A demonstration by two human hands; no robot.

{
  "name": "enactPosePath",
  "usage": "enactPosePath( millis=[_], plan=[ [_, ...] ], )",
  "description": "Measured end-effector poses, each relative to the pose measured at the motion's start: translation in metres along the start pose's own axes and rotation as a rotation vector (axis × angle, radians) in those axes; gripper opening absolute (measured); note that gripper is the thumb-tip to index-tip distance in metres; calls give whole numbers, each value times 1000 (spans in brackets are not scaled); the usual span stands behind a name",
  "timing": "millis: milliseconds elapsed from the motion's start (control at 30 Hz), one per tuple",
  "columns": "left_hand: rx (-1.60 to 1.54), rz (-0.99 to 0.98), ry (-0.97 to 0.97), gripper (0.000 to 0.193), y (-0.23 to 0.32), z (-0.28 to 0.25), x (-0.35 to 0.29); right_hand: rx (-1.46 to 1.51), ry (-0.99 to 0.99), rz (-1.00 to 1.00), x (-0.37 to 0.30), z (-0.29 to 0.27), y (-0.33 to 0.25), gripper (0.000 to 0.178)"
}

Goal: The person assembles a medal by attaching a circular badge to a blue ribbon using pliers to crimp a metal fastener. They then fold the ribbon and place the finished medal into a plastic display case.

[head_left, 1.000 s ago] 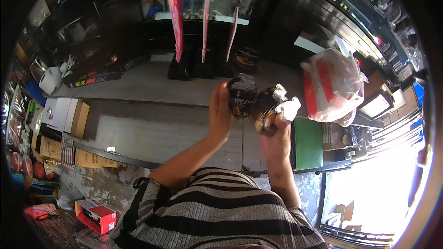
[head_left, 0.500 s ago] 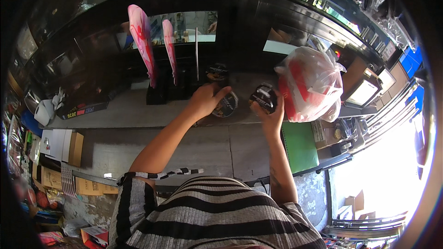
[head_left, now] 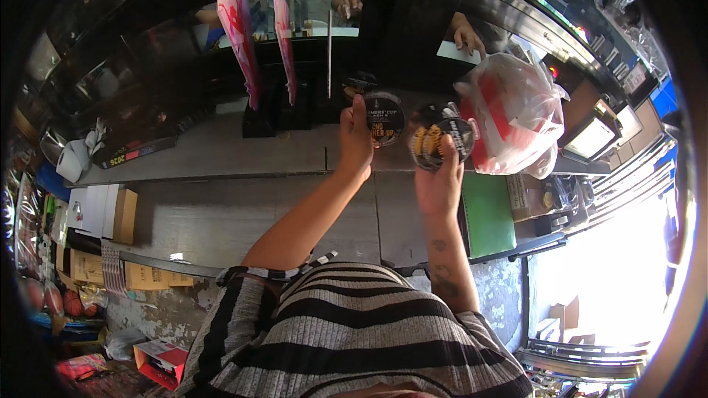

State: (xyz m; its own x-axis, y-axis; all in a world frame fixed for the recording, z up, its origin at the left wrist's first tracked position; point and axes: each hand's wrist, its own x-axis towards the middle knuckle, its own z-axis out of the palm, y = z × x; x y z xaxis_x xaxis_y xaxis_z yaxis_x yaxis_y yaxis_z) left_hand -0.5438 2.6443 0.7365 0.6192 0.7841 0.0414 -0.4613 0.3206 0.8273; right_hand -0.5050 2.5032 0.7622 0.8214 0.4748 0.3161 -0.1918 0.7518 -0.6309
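Observation:
My left hand (head_left: 357, 138) is closed on a round black medal (head_left: 385, 119) with a clear rim and white and gold print, its face tilted up. To the right, my right hand (head_left: 440, 177) grips overlapping round black medals (head_left: 426, 144) of the same kind, thumb on the front; their exact number is hard to tell. Both hands are raised over the back part of the grey counter (head_left: 243, 221), the medals close together but apart. Behind my left hand is another dark round shape (head_left: 360, 84), partly hidden; I cannot tell whether it is a reflection.
Tall pink upright pieces (head_left: 237, 37) and a thin edge-on one stand on black bases (head_left: 258, 119) at back left. A knotted plastic bag (head_left: 520, 114) with red-and-white contents sits right of my right hand, above a green notebook (head_left: 488, 214). White boxes (head_left: 96, 210) lie at left.
Both hands have lifted the medals and turned their printed faces toward me. My left hand has moved right, bringing its medal nearer the right hand's. The view has also shifted a little.

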Motion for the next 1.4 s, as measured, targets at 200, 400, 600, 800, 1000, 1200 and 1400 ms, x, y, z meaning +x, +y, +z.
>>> enactPosePath(
  millis=[200,400,600,800,1000,1200,1400],
  plan=[
    [-178,27,156,57,-4,27,-33,-1,83,38,-20,21,18,39],
    [-49,70,132,65,-9,26,-52,143,152,249,-23,17,26,50],
    [194,109,-16,65,-16,15,-57,-5,182,208,-28,18,22,50],
    [471,331,-243,75,11,-26,-26,-423,-216,-42,12,-1,5,62],
    [768,586,-430,99,24,-17,-20,-1084,-488,-324,55,-45,22,77],
    [786,653,-468,89,6,6,1,-1147,-559,-292,64,-62,28,81],
    [824,688,-487,80,-1,5,8,-1198,-563,-224,55,-53,19,103]
  ],
)
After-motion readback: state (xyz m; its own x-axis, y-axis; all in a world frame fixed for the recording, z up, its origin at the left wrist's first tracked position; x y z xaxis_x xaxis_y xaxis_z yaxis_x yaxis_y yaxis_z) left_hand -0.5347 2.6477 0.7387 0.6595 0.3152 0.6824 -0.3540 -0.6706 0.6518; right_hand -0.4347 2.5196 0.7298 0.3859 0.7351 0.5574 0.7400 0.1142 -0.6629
